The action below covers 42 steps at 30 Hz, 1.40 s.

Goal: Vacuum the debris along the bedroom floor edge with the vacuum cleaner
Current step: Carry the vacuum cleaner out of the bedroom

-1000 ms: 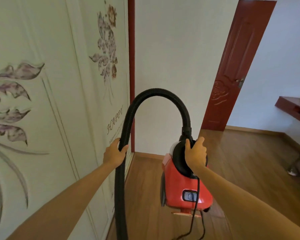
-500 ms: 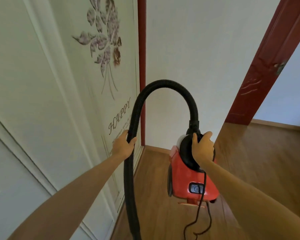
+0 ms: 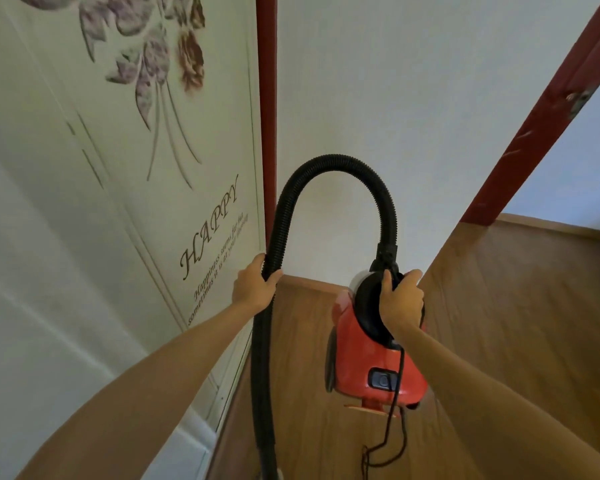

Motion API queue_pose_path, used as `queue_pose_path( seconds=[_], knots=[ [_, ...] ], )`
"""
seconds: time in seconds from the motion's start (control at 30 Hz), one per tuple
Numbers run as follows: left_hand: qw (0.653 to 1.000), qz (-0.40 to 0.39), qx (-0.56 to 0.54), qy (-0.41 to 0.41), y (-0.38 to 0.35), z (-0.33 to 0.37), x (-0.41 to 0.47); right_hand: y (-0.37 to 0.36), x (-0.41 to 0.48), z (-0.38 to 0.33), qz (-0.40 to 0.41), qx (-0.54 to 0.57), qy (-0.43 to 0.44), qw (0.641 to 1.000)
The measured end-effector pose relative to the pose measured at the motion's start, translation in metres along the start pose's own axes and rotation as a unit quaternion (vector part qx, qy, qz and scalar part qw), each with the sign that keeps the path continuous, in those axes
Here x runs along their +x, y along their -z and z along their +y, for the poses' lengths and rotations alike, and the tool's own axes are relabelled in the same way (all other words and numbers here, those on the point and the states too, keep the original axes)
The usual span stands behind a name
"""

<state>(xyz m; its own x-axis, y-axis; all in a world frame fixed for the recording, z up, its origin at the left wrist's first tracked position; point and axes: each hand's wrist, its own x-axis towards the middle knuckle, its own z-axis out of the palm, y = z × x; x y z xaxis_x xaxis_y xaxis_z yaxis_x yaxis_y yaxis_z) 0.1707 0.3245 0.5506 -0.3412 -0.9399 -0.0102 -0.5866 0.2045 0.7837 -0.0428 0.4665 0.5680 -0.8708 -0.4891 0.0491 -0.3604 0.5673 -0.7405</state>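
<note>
Closer to the room corner than a second ago, the vacuum cleaner [image 3: 361, 368] is now found with the white wall [image 3: 378, 81] filling the view ahead and the red door [image 3: 534, 133] pushed to the right margin. Both grips are unchanged.

The right hand [image 3: 402, 303] is wrapped round the black carrying handle on top of the red body, so that the machine's weight is taken there. The body appears to be held clear of the wooden floor [image 3: 499, 306], though contact by the wheels cannot be ruled out.

The left hand [image 3: 255, 289] is closed round the black ribbed hose [image 3: 333, 161] just below its arch, beside the printed wardrobe panel [image 3: 118, 202]. This hold is judged to serve two ends. The hose is kept from swinging against the panel. Its lower run, which drops out of view at the bottom edge, is kept in line with the floor edge under the panel. The nozzle is not shown.

The power cord [image 3: 394, 420] hangs from the rear of the body and trails in a loop below it, where it could be caught underfoot. No debris can be made out along the skirting [image 3: 312, 282].

The stage is assessed as positioning, with suction work along the edge not yet begun.
</note>
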Motion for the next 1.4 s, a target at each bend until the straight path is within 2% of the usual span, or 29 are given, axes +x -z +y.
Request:
queue_pose_path(
  seconds=[0.27,0.47,0.83,1.03,1.4],
  knots=[
    [0.999,-0.040,-0.007,0.009,-0.055,-0.041,0.091,-0.073,0.062,0.015,0.010,-0.024,-0.045,0.999],
    [0.998,-0.059,-0.030,0.014,-0.089,-0.062,0.135,-0.114,0.096,0.024,-0.015,-0.016,-0.084,0.996],
    [0.998,-0.058,-0.014,0.024,-0.167,-0.111,0.214,-0.206,0.173,0.080,-0.043,-0.016,-0.087,0.995],
    [0.996,-0.070,0.011,0.055,-0.246,-0.178,0.265,-0.290,0.231,0.136,-0.079,-0.038,-0.080,0.993],
    [0.990,-0.085,0.043,0.106,-0.390,-0.318,0.343,-0.448,0.318,0.264,-0.139,-0.044,-0.138,0.980]
  ],
)
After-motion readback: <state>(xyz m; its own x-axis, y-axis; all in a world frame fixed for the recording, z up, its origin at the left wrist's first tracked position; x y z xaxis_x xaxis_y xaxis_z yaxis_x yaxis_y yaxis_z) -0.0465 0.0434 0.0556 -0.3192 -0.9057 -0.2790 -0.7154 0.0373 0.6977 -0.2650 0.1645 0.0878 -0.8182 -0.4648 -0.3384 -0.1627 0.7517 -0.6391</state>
